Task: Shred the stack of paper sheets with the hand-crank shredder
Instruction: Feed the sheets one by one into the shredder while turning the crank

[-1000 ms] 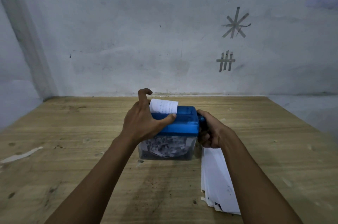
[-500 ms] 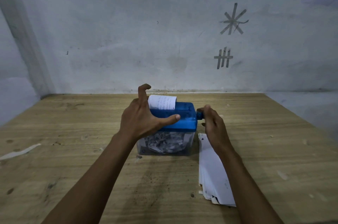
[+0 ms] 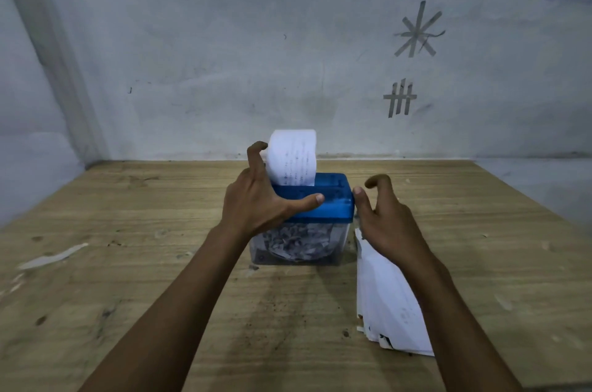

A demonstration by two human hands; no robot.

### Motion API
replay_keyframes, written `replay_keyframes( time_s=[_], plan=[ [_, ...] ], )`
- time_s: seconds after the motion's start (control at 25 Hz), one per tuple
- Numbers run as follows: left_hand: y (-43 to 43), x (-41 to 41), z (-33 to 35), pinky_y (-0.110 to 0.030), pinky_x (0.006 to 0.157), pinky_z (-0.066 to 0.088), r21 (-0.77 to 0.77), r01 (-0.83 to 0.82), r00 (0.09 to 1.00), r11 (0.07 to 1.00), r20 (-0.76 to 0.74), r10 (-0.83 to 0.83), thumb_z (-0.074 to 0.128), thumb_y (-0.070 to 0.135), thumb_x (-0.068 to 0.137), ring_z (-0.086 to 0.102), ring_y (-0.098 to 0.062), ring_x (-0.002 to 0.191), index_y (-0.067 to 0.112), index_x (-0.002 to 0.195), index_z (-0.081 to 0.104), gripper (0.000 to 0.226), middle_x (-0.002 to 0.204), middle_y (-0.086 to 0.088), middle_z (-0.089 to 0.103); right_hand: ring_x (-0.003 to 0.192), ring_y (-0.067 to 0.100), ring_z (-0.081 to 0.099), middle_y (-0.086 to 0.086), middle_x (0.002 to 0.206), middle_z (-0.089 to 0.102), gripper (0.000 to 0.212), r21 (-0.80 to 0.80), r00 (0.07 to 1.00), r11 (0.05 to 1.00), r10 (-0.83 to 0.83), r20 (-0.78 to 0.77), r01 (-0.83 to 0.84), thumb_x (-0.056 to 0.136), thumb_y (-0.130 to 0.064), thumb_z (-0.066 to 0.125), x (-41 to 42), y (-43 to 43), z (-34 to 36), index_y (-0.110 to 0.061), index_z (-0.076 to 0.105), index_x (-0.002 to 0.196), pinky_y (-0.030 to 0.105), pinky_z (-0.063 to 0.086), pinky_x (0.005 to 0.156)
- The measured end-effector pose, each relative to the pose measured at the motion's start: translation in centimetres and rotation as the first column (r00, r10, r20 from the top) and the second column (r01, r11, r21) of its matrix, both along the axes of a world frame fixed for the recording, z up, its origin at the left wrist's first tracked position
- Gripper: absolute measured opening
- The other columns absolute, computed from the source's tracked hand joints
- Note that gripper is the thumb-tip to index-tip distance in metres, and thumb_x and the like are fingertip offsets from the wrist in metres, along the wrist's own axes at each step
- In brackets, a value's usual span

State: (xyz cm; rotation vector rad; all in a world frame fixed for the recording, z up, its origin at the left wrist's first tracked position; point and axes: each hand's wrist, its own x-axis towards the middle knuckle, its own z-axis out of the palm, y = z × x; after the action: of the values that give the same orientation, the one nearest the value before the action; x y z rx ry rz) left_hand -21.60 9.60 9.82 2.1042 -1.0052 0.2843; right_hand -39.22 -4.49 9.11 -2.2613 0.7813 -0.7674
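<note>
**Mid-sheet, crank hand off the handle**

My left hand [image 3: 256,202] is clamped over the shredder [image 3: 315,202], thumb across the near edge of the blue lid, fingers wrapped round the far-left side. That's to keep the box from skidding on the table [image 3: 128,263] when I crank. One finger sits up by the sheet [image 3: 293,159], which stands in the slot w/ its top curling toward me, so it feeds straight.

My right hand [image 3: 382,225] is apart, fingers spread, thumb tip just touching the lid's right end. Crank itself is hidden behind it, can't tell its position.

Stack of paper sheets [image 3: 389,305] lies just right of the bin, partly under my right forearm, handy for the next grab. Clear bin below already holds plenty of shreds. Prob. next: regrip the crank.
</note>
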Motion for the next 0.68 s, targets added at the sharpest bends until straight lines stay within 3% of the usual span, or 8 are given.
replay_keyframes(
  time_s=[0.12,0.24,0.36,0.48,0.56,0.6,0.68],
  plan=[
    [0.1,0.2,0.1,-0.034,0.071,0.055,0.053,-0.028,1.0,0.998,-0.01,0.028,0.059,0.1,0.045,0.059,-0.017,0.094,0.025,0.124,0.028,0.113,0.108,0.007,0.052,0.057,0.012,0.062,-0.004,0.066,0.062,0.047,-0.302,1.0,0.953,0.012,0.023,-0.005,0.099,-0.063,0.026,-0.3,1.3,-1.1,-0.029,0.045,0.125,0.03,0.05,0.053],
    [0.0,0.0,0.2,-0.03,0.065,0.051,0.077,-0.013,0.999,0.997,-0.029,0.015,0.058,0.1,0.043,0.056,-0.014,0.089,0.026,0.114,0.033,0.105,0.102,0.008,0.052,0.058,0.021,0.063,-0.002,0.067,0.063,0.055,-0.414,0.988,0.898,-0.148,0.037,0.15,0.097,-0.066,0.022,0.1,1.8,-1.5,-0.025,0.056,0.11,0.029,0.047,0.052],
    [-0.1,0.2,0.3,-0.036,0.076,0.059,0.037,0.061,0.993,0.997,-0.102,-0.057,0.056,0.103,0.038,0.06,-0.016,0.098,0.028,0.124,0.048,0.115,0.117,0.006,0.061,0.069,0.025,0.063,0.001,0.075,0.065,0.048,-0.357,0.972,0.919,-0.215,-0.094,0.169,0.102,-0.057,0.035,1.3,0.7,1.7,-0.02,0.064,0.093,0.032,0.043,0.061],
    [0.1,0.3,0.6,-0.032,0.079,0.059,-0.015,0.143,0.967,0.99,-0.211,-0.143,0.068,0.096,0.039,0.061,-0.018,0.104,0.029,0.128,0.054,0.113,0.127,0.005,0.063,0.052,0.016,0.052,0.004,0.068,0.064,0.053,-0.099,0.908,0.994,0.003,-0.419,-0.049,0.098,-0.055,0.048,2.6,-1.4,7.4,-0.009,0.071,0.084,0.026,0.039,0.054],
    [0.3,0.2,0.4,-0.034,0.079,0.06,-0.034,0.138,0.969,0.99,-0.204,-0.142,0.067,0.097,0.038,0.061,-0.018,0.104,0.03,0.127,0.055,0.112,0.127,0.006,0.063,0.048,0.012,0.05,0.0,0.064,0.064,0.06,-0.06,0.847,0.979,0.138,-0.513,-0.195,0.093,-0.064,0.052,2.6,-2.1,9.0,-0.009,0.074,0.083,0.023,0.04,0.049],
    [0.3,0.2,0.3,-0.037,0.079,0.061,-0.035,0.132,0.973,0.991,-0.188,-0.136,0.064,0.099,0.037,0.061,-0.017,0.103,0.031,0.126,0.055,0.112,0.126,0.007,0.063,0.054,0.009,0.055,-0.004,0.066,0.066,0.061,-0.143,0.863,0.959,0.147,-0.484,-0.244,0.09,-0.069,0.052,2.1,-2.3,8.6,-0.013,0.075,0.084,0.024,0.042,0.051],
    [0.3,0.3,0.2,-0.04,0.079,0.061,-0.034,0.123,0.978,0.992,-0.168,-0.127,0.061,0.101,0.037,0.062,-0.017,0.102,0.032,0.124,0.056,0.111,0.123,0.008,0.064,0.058,0.003,0.056,-0.011,0.064,0.06,0.059,-0.418,0.961,0.88,0.133,-0.243,-0.227,0.087,-0.075,0.048,0.6,-2.4,6.0,-0.02,0.068,0.079,0.026,0.041,0.053]
  ],
)
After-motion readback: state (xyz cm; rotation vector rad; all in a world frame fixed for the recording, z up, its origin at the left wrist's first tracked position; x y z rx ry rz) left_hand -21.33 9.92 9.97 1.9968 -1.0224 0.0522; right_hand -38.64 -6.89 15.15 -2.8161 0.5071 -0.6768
